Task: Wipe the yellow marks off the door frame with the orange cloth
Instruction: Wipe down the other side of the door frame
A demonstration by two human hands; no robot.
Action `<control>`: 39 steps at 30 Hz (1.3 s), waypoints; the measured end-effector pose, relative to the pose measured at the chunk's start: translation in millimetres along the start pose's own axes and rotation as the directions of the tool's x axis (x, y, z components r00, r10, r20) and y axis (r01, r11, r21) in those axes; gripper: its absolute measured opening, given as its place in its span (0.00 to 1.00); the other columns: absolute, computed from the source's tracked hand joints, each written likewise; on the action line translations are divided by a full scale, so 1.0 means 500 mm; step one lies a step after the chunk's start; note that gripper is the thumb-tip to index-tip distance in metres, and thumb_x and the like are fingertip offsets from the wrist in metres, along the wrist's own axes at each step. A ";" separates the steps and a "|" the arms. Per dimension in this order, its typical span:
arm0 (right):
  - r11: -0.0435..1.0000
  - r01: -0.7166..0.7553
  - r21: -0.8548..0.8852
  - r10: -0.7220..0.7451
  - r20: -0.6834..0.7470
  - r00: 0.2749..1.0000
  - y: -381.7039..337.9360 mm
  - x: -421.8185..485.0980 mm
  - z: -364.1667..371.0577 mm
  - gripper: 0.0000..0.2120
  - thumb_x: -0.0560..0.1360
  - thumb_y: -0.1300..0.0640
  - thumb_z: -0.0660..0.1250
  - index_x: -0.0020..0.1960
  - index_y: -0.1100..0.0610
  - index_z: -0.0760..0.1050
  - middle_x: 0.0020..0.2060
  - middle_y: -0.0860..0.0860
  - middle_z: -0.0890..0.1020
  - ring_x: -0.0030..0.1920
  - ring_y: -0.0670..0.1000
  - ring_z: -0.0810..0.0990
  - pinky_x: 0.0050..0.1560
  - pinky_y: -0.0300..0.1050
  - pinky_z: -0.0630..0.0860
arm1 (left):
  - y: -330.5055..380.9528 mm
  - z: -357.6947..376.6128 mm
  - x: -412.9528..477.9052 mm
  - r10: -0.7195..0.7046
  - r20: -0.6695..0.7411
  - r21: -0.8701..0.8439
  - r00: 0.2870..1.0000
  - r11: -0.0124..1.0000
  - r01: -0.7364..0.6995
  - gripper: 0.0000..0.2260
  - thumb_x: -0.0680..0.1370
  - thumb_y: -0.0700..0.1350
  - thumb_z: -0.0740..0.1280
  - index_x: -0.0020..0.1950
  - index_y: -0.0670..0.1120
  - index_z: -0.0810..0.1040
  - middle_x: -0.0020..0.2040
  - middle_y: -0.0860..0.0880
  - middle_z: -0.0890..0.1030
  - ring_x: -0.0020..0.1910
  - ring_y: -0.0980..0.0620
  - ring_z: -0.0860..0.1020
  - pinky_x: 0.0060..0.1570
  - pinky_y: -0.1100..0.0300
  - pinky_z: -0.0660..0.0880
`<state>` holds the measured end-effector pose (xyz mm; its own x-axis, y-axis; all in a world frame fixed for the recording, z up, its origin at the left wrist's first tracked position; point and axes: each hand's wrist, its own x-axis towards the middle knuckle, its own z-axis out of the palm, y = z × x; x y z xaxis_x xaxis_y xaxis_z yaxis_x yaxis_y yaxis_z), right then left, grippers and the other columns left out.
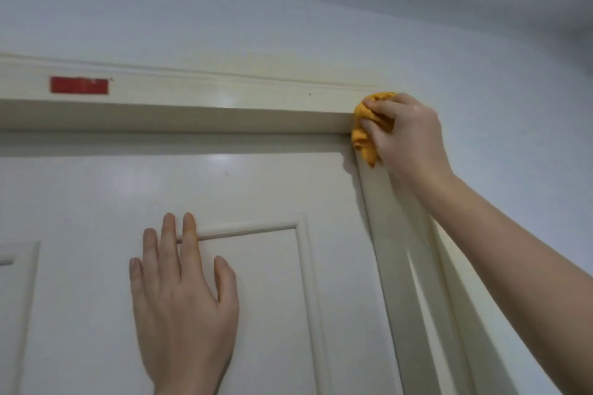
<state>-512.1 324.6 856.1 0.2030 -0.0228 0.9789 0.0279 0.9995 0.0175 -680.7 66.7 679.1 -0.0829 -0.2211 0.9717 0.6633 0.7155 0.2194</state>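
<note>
Right hand (pixel 406 135), at two o'clock, grips a bunched orange cloth (pixel 364 138) pressed to the upper right corner of the door frame (pixel 224 99). Left hand (pixel 183 295), at seven o'clock, lies flat and open on the door (pixel 96 189). Red label (pixel 79 85) at ten o'clock. Yellow marks: possibly faint; unclear.

The door (pixel 112 202) fills the lower left, with the frame (pixel 224 88) running across above it and down its right side. The cloth (pixel 364 141) sits at the frame's upper right corner, under the right hand (pixel 407 135), whose arm comes up from the lower right. The left hand (pixel 183 295) lies flat on the door, fingers on a panel moulding (pixel 250 229). A sticker (pixel 79 85) is on the frame's top, far left. The wall (pixel 288 9) lies above and to the right.
</note>
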 end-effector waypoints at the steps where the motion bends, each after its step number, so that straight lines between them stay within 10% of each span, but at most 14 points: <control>1: 1.000 -0.015 -0.014 0.015 0.008 1.000 0.002 -0.003 -0.004 0.12 0.78 0.53 0.73 0.59 0.55 0.86 0.53 0.52 0.84 0.55 0.55 0.82 0.54 0.41 0.72 | 0.012 0.005 -0.006 -0.002 0.004 0.005 1.000 1.000 0.002 0.31 0.82 0.52 0.57 0.86 0.44 0.64 0.86 0.42 0.64 0.86 0.38 0.58 0.84 0.38 0.54; 9: 0.994 -0.084 -0.067 0.085 0.013 0.996 0.002 -0.111 -0.031 0.11 0.79 0.50 0.70 0.57 0.52 0.87 0.46 0.49 0.81 0.46 0.51 0.79 0.45 0.43 0.72 | 0.080 0.041 -0.083 0.031 0.068 -0.062 0.997 0.998 -0.027 0.32 0.84 0.50 0.58 0.88 0.45 0.57 0.89 0.45 0.56 0.88 0.43 0.52 0.87 0.43 0.47; 31: 0.966 -0.254 -0.051 0.255 0.004 0.967 -0.052 -0.852 -0.182 0.14 0.73 0.64 0.78 0.59 0.62 0.85 0.58 0.53 0.84 0.56 0.53 0.85 0.64 0.41 0.78 | 0.108 0.057 -0.275 0.138 0.197 -0.100 0.971 0.988 -0.120 0.28 0.88 0.51 0.56 0.89 0.47 0.57 0.89 0.48 0.55 0.89 0.47 0.50 0.87 0.47 0.43; 37: 0.923 -0.378 -0.075 0.384 0.128 0.914 -0.080 -0.983 -0.242 0.13 0.75 0.60 0.77 0.60 0.58 0.86 0.58 0.51 0.85 0.59 0.49 0.85 0.63 0.42 0.80 | 0.109 0.053 -0.273 0.128 0.171 -0.205 0.977 0.974 -0.092 0.28 0.87 0.49 0.59 0.87 0.43 0.61 0.88 0.45 0.61 0.88 0.44 0.55 0.87 0.49 0.44; 39: 0.819 -0.571 -0.057 0.568 0.222 0.793 -0.092 -0.974 -0.282 0.14 0.75 0.61 0.78 0.60 0.52 0.87 0.56 0.46 0.87 0.58 0.47 0.85 0.61 0.41 0.80 | 0.109 0.045 -0.279 0.096 0.147 -0.319 0.985 0.947 -0.045 0.26 0.86 0.46 0.63 0.84 0.41 0.67 0.85 0.43 0.65 0.87 0.42 0.59 0.87 0.50 0.45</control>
<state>-474.2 286.2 349.7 -0.0402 0.5549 0.8309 -0.0375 0.8302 -0.5563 -649.7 151.6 557.3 -0.1273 -0.0518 0.9905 0.8690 0.4757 0.1365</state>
